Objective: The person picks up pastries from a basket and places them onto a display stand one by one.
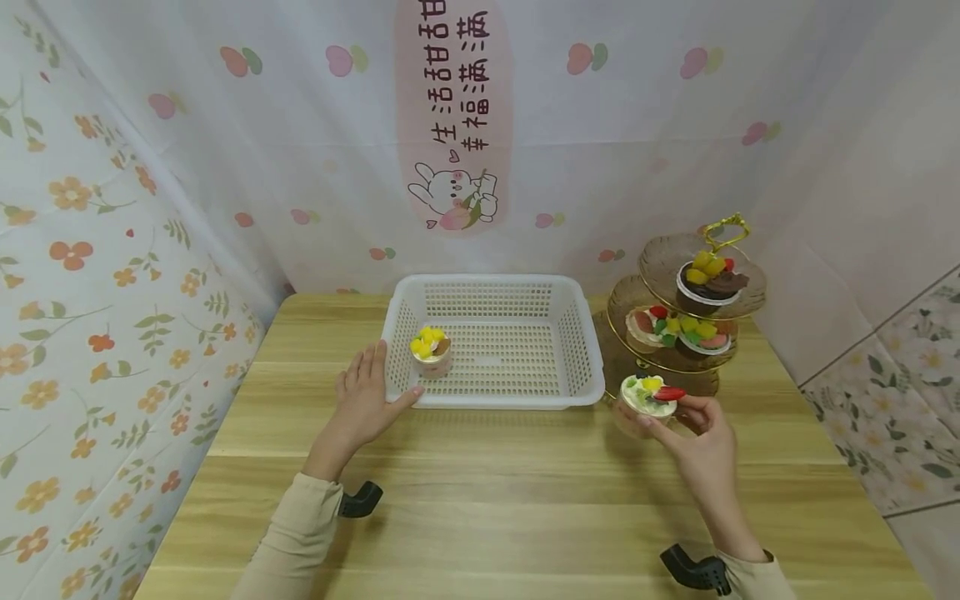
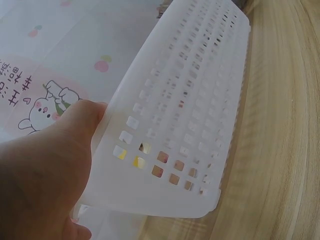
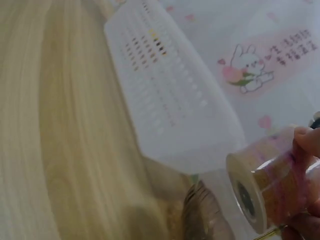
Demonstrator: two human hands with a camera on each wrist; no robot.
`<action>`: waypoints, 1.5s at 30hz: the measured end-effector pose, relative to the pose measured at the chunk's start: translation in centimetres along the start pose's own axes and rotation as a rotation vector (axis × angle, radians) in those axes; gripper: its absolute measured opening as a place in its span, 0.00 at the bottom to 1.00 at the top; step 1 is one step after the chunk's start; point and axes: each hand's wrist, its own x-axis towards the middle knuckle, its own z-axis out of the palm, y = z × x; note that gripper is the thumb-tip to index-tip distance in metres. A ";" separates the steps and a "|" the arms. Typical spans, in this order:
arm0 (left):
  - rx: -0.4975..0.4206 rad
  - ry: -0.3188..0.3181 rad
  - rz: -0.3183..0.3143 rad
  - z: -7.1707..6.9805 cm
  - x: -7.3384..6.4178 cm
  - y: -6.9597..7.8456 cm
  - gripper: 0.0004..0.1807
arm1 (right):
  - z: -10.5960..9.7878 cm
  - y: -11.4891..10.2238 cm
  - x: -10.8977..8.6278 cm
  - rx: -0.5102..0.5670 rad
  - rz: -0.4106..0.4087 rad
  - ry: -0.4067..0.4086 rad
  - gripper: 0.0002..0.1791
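My right hand [image 1: 701, 446] grips a dessert cup [image 1: 647, 402] topped with cream, yellow pieces and a red slice, just in front of the tiered stand. In the right wrist view the side and base of this cup [image 3: 270, 185] show, raised off the table. At the near left corner of a white plastic basket [image 1: 487, 402], my left hand [image 1: 363, 396] rests with its thumb along the front rim and its fingers by the left side. Inside the basket's left part stands another dessert cup [image 1: 431, 354] with yellow cubes on cream.
A tiered stand [image 1: 651, 367] with gold trim and a gold handle [image 1: 726, 233] stands at the right. Its top tier bears a chocolate dessert cup [image 1: 708, 287]; the tier below bears two fruit-topped cups [image 1: 645, 329]. A printed curtain [image 1: 315, 142] hangs behind the wooden table [image 1: 480, 508].
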 end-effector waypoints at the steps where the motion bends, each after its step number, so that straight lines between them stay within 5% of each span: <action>1: 0.000 0.000 -0.001 0.0 0.0 0.0 0.58 | 0.2 0.4 0.1 0.004 0.005 0.011 0.28; 14: -0.007 -0.012 -0.009 0.1 0.0 0.1 0.58 | 2.4 2.4 1.6 -0.024 -0.020 0.116 0.30; 45: -0.022 -0.003 -0.003 0.1 -0.1 -0.1 0.58 | 3.0 2.9 3.2 -0.168 -0.022 0.122 0.36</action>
